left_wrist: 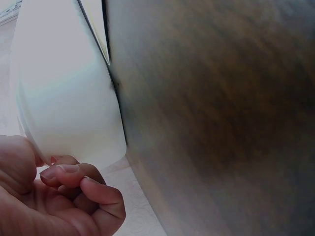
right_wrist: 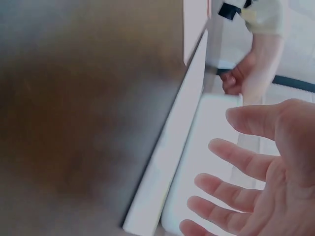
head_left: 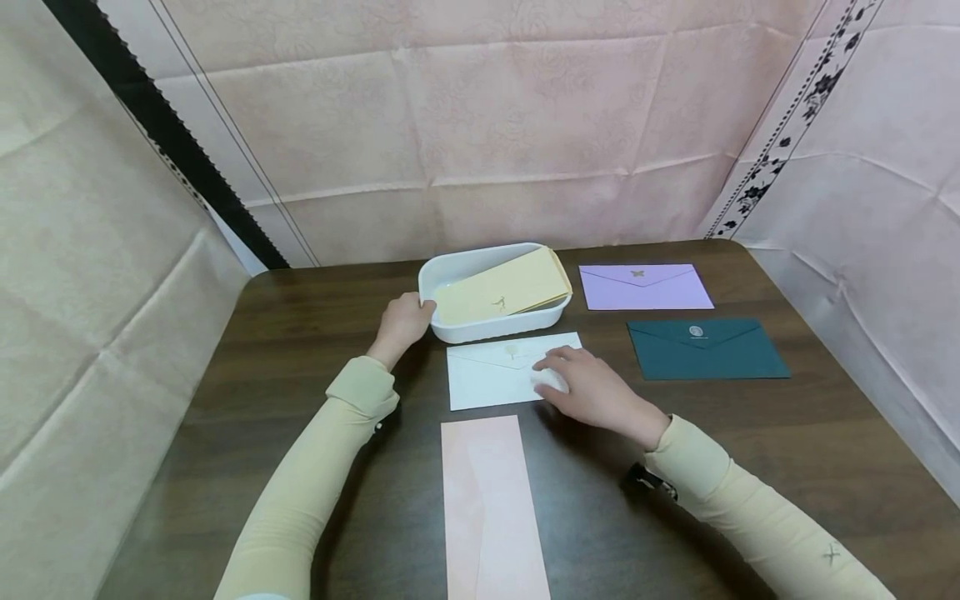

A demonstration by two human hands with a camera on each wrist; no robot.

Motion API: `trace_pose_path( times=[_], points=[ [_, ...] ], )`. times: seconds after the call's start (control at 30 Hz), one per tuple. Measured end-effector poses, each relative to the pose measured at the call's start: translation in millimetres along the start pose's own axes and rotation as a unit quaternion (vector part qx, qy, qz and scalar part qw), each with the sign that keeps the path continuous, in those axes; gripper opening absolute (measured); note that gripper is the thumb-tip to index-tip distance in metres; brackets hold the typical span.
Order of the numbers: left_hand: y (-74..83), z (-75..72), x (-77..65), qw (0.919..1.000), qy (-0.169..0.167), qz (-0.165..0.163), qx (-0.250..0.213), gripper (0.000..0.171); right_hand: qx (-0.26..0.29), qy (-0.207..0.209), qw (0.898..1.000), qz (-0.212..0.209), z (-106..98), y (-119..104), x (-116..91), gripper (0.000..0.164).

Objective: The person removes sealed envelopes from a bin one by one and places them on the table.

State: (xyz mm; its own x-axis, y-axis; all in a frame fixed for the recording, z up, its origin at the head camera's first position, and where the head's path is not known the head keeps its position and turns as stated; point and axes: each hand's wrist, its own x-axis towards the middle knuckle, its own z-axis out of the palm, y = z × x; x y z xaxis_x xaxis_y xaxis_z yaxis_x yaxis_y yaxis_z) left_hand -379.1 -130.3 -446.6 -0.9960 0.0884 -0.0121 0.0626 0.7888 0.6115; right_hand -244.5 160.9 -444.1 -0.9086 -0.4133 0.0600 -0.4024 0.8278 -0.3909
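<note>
My left hand [head_left: 403,326] grips the left end of a white plastic basin [head_left: 495,335], thumb and curled fingers at its rim; the left wrist view shows the basin's wall [left_wrist: 74,98] above the fingers. Several pale yellow envelopes [head_left: 504,287] lie aslant in the basin. Over the right part of a pale blue-white envelope [head_left: 487,377] hovers my right hand [head_left: 592,392]. Its fingers are spread and nothing is between them in the right wrist view. A bright whitish patch shows by its thumb in the head view; I cannot tell what it is.
A pink envelope [head_left: 491,508] lies lengthwise near the front of the wooden table [head_left: 300,467]. At the right are a lavender envelope [head_left: 645,292] and, nearer, a dark green envelope [head_left: 705,354]. Cloth hangings [head_left: 525,125] stand behind and at both sides.
</note>
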Motion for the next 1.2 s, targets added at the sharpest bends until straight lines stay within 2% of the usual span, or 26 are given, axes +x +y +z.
trace_pose_path(
  times=[0.27,0.57,0.73,0.9,1.2],
  points=[
    [-1.0,-0.9,-1.1,0.9999,-0.002,-0.012,-0.002,0.031,0.045,0.05,0.997,0.034,-28.4,12.1,15.9,0.036],
    [-0.4,-3.0,-3.7,0.9999,-0.001,-0.015,-0.006,0.031,0.068,0.07,0.992,0.083,-57.0,35.2,42.6,0.039],
    [-1.7,-1.4,-2.8,0.9998,-0.008,-0.018,-0.009,0.033,0.083,0.08,0.99,0.078,-66.9,42.2,60.1,0.039],
    [-1.9,-0.2,-2.3,0.9998,-0.003,-0.015,-0.012,0.033,0.086,0.088,0.99,0.066,-72.6,37.7,78.1,0.042],
    [-1.0,-1.0,-0.9,0.9996,-0.005,-0.023,-0.016,0.032,0.074,0.056,0.994,0.054,-64.2,21.2,114.4,0.048]
  ],
)
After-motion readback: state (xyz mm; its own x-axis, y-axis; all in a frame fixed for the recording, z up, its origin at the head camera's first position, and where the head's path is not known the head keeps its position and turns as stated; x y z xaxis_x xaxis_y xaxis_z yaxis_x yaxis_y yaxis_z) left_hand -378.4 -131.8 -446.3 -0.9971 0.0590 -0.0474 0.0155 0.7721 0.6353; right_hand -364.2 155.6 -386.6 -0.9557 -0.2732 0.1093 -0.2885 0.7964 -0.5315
